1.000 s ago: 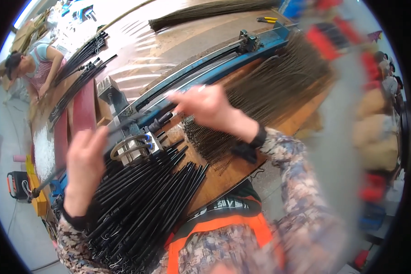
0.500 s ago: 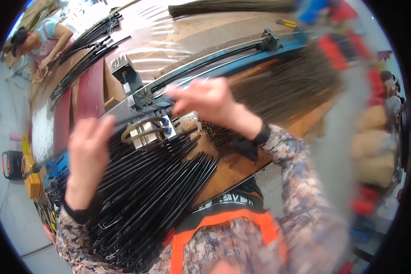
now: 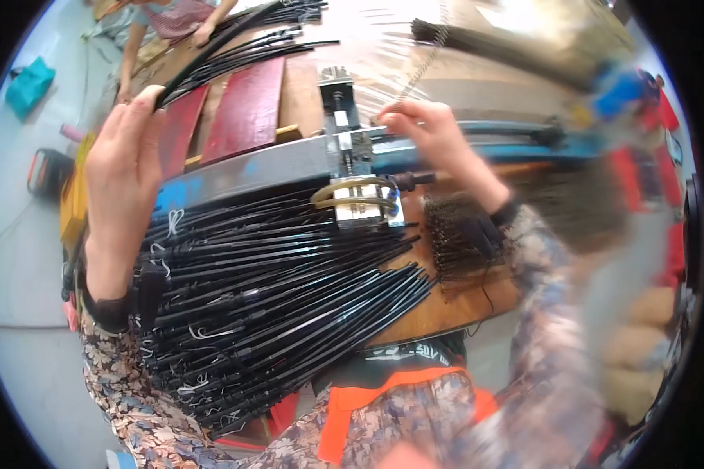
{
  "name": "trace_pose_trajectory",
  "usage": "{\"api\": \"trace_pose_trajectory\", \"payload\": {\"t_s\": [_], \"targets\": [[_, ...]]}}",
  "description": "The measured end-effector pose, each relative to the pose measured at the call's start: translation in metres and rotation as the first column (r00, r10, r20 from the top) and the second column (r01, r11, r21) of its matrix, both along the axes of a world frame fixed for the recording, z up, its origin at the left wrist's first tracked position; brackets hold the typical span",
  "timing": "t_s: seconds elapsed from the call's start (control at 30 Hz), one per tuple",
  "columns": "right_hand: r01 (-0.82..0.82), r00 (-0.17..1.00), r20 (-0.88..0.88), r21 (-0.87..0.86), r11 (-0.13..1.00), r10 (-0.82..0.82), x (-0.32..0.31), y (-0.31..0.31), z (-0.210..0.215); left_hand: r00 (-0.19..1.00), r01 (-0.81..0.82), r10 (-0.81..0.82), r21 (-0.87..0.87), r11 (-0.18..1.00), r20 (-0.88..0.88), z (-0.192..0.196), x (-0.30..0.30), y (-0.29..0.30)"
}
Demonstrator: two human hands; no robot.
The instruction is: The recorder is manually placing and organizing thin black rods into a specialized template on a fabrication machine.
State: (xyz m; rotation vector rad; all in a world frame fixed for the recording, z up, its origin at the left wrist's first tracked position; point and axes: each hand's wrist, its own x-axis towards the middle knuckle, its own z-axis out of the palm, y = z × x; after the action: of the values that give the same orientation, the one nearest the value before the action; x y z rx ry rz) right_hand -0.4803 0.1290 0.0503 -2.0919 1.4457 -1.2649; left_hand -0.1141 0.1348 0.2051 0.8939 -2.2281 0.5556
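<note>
While the left hand (image 3: pixel 123 168), raised at the left of the bench, is closed round a black rod (image 3: pixel 211 51), the right hand (image 3: pixel 438 141) pinches a thin twisted wire (image 3: pixel 424 69) between its fingertips. Rod: slender, slanting from the left fist up and to the right toward the top edge. Wire: rising from the right fingertips above the blue rail (image 3: pixel 485 156), its upper end out of view.

Metal fixture (image 3: pixel 356 211), one: silver block with looped hoses (image 3: pixel 317 195), standing between the two hands. Black rods (image 3: pixel 289 289), many: fanned out below the fixture, some with white ties. Brown wires (image 3: pixel 461 234), a heap: on the wooden table (image 3: pixel 407 320) below the right hand, the far strands blurred. Red boards (image 3: pixel 244 105), two: beyond the grey beam (image 3: pixel 250 172). Dark bundle (image 3: pixel 501 53), one: lying at upper right. Co-worker (image 3: pixel 168 19), partly visible: at the upper left, beside further black rods.
</note>
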Motion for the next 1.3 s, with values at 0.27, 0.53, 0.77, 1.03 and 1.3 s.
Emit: {"api": "trace_pose_trajectory", "payload": {"t_s": [0.27, 0.53, 0.77, 1.03, 1.3], "targets": [[-0.149, 0.973, -0.191, -0.106, 0.983, 0.126, 0.039, -0.052, 0.0, 0.976, -0.215, 0.215, 0.222, 0.951, 0.026, -0.029, 0.068, 0.029], [-0.142, 0.876, -0.473, -0.075, 0.987, 0.09, 0.05, -0.051, 0.013, 0.987, -0.146, 0.16, 0.265, 0.953, -0.034, -0.044, 0.061, 0.025], [-0.295, 0.711, -0.704, -0.299, 0.907, -0.001, 0.036, -0.047, 0.014, 0.984, -0.16, 0.177, 0.305, 0.939, -0.032, -0.04, 0.057, 0.014], [0.083, 0.657, -0.606, -0.534, 0.841, -0.449, -0.162, 0.027, -0.001, 0.986, -0.077, 0.027, 0.306, 0.949, 0.166, -0.087, 0.025, -0.022], [0.285, 0.543, -0.673, -0.414, 0.865, -0.501, -0.27, 0.055, -0.046, 0.982, 0.125, -0.177, 0.459, 0.879, 0.071, -0.147, -0.104, -0.07]]}}
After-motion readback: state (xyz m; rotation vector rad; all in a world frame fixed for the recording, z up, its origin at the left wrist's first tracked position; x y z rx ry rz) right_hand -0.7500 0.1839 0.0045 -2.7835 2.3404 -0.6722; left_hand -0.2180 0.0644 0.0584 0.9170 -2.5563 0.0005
